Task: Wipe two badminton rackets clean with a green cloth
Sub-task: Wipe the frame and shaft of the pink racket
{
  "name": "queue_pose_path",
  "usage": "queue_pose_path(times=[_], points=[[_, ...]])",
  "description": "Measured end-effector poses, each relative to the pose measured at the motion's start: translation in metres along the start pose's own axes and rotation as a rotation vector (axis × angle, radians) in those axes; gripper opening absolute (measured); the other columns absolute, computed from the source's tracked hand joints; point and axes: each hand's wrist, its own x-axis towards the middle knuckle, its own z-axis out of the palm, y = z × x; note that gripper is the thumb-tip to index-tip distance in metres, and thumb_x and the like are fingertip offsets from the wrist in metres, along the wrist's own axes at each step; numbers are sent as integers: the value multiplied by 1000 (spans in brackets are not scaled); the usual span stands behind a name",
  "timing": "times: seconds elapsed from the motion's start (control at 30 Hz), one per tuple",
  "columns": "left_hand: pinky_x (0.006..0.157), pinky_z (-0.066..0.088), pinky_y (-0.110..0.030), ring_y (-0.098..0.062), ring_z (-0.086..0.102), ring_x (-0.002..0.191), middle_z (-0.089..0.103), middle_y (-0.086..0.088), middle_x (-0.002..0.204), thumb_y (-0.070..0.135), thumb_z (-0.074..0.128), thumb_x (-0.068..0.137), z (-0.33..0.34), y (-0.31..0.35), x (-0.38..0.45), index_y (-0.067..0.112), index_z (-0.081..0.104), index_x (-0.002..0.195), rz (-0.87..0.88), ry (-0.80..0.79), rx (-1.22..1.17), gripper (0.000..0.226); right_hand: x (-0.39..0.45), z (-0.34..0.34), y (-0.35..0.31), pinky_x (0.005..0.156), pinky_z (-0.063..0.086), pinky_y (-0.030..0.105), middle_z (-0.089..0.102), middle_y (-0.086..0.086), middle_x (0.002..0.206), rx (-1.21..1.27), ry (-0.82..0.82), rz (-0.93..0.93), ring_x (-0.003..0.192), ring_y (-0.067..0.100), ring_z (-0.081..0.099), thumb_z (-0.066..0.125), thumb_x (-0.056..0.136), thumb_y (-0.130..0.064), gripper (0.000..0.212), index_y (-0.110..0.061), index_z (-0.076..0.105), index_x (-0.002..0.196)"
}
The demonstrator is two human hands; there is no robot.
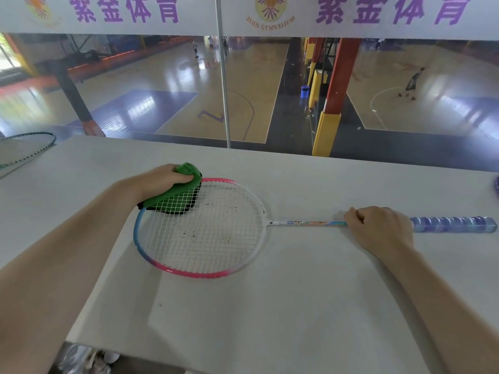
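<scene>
A second racket (25, 149) lies at the bench's (297, 306) far left edge, well apart. The pink-and-blue racket (199, 228) lies flat mid-bench, handle pointing right, dark specks on its strings. My left hand (162, 179) clutches the green cloth (175, 194) on the frame's far-left rim. My right hand (378, 228) grasps the shaft beside the handle.

Your left hand (164, 177) grips a bunched green cloth (172, 197) against the upper left rim of a pink, blue and white racket (201, 228) lying flat on a white table (297, 306). Your right hand (378, 228) curls around its shaft beside the blue grip. A second racket (25, 148) lies at the table's far left.
</scene>
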Motion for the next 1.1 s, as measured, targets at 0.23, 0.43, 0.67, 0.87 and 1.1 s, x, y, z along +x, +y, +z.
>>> queue_pose_path(times=[0.23, 0.43, 0.67, 0.87, 1.1], points=[[72, 50, -34, -22, 64, 72, 72, -8, 88, 23, 53, 99, 15, 31, 9, 17, 67, 107, 27, -207, 28, 17, 0, 1, 1, 54, 32, 29, 51, 0, 55, 9, 15, -10, 60, 24, 52, 36, 99, -36, 52, -20, 47, 51], [69, 51, -31, -18, 67, 71, 73, -5, 91, 21, 55, 98, 22, 48, 12, 23, 67, 110, 40, -236, 28, 17, 1, 4, 1, 57, 39, 31, 52, 1, 56, -2, 25, -7, 61, 25, 54, 35, 99, -35, 51, -16, 52, 55], [73, 52, -32, -17, 66, 79, 72, -6, 105, 24, 57, 97, 41, 71, 9, 30, 62, 118, 39, -321, 128, 23, 3, 5, 1, 57, 36, 32, 47, -1, 54, 23, 27, -19, 62, 26, 53, 34, 99, -35, 52, -20, 41, 50], [81, 52, -36, -17, 65, 83, 71, -3, 105, 24, 60, 94, 59, 87, 9, 29, 65, 115, 100, -426, 276, 22, 3, 5, 1, 59, 33, 31, 47, 0, 58, 3, 35, -33, 66, 27, 52, 32, 100, -36, 48, -17, 55, 62], [66, 45, -33, -21, 57, 74, 64, -6, 88, 37, 56, 72, 68, 100, 2, 10, 62, 109, 81, -563, 362, 46, 4, 4, 1, 61, 32, 33, 53, 5, 65, -8, 46, -44, 67, 28, 48, 33, 100, -35, 51, -10, 70, 74]])
